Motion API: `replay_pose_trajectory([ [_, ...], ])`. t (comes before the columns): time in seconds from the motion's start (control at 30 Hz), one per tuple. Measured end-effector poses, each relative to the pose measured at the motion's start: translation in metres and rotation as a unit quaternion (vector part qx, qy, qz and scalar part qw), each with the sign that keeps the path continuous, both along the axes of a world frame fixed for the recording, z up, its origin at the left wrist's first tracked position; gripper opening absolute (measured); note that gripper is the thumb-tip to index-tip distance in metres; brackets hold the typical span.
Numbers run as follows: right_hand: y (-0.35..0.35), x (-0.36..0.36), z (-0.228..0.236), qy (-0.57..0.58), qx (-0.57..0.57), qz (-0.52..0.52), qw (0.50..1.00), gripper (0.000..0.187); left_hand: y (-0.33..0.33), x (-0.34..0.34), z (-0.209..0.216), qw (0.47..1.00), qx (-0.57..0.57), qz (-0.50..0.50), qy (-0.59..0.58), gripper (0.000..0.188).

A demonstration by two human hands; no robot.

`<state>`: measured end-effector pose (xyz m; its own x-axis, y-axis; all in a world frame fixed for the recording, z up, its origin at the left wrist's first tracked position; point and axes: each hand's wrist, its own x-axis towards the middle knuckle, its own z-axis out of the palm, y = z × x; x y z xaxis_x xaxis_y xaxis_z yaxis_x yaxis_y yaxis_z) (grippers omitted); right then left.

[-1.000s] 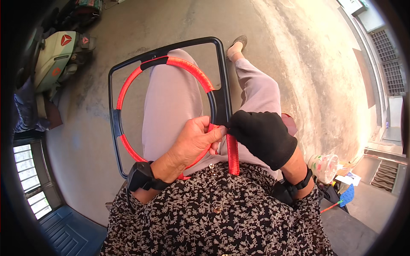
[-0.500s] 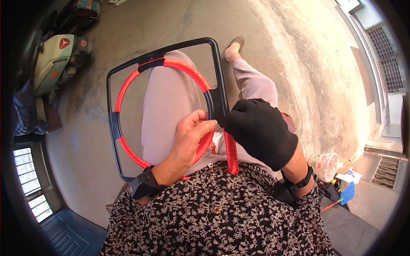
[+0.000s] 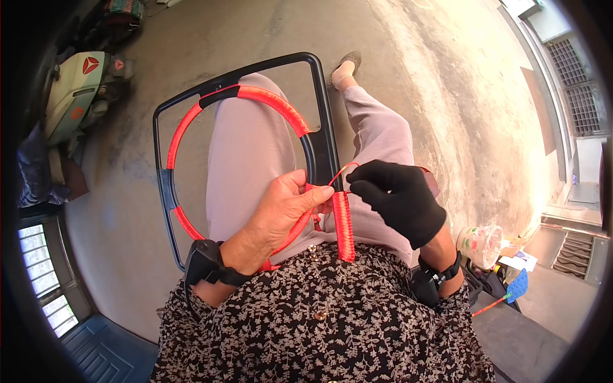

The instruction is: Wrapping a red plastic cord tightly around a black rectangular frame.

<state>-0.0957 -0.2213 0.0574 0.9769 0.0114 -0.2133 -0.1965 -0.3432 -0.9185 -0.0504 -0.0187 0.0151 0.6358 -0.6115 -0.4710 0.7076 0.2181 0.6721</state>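
Observation:
A black square frame with a round inner ring leans over my lap. Red cord is wound tightly round parts of the ring, and bare black stretches lie between. The lower right side bar carries a red winding too. My bare left hand is closed at the ring's right side, thumb and fingertips pinching the red cord against the frame. In its black glove, my right hand is closed just right of the bar. A thin loop of red cord arcs from the left fingertips to the gloved fingers.
A pale scooter stands at the far left on the concrete floor. To my right are a flowered plastic tub, papers and a blue flyswatter. A blue ribbed mat lies at lower left, below a barred window.
My right hand has shifted slightly right and down from the bar, and a loop of red cord now shows between the hands. The frame has moved slightly left.

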Motion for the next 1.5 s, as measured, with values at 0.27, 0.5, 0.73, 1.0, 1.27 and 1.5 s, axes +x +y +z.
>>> replay_pose_trajectory([
  [0.27, 0.001, 0.001, -0.018, 0.166, 0.104, 0.012, 0.981, 0.022, 0.002, 0.001, -0.003, 0.998, 0.047, 0.007, -0.033, 0.016],
  [0.5, 0.001, 0.002, -0.024, 0.176, 0.176, 0.018, 0.968, 0.025, -0.001, 0.001, 0.003, 1.000, -0.003, -0.004, -0.003, 0.020],
  [0.73, 0.004, 0.002, -0.010, 0.130, 0.102, 0.002, 0.986, 0.018, 0.001, 0.002, 0.005, 1.000, -0.009, -0.018, 0.002, 0.022],
  [1.0, -0.029, -0.036, -0.017, 0.021, 0.395, -0.032, 0.918, 0.032, 0.001, 0.004, 0.011, 0.991, 0.110, -0.069, -0.043, 0.019],
  [1.27, 0.022, -0.037, -0.020, -0.251, 0.197, 0.025, 0.947, 0.024, -0.004, 0.007, 0.008, 0.988, 0.121, -0.084, -0.042, 0.023],
  [1.5, -0.013, -0.004, 0.008, 0.144, 0.218, -0.115, 0.958, 0.024, -0.002, 0.005, 0.007, 0.995, 0.057, -0.084, -0.025, 0.025],
])
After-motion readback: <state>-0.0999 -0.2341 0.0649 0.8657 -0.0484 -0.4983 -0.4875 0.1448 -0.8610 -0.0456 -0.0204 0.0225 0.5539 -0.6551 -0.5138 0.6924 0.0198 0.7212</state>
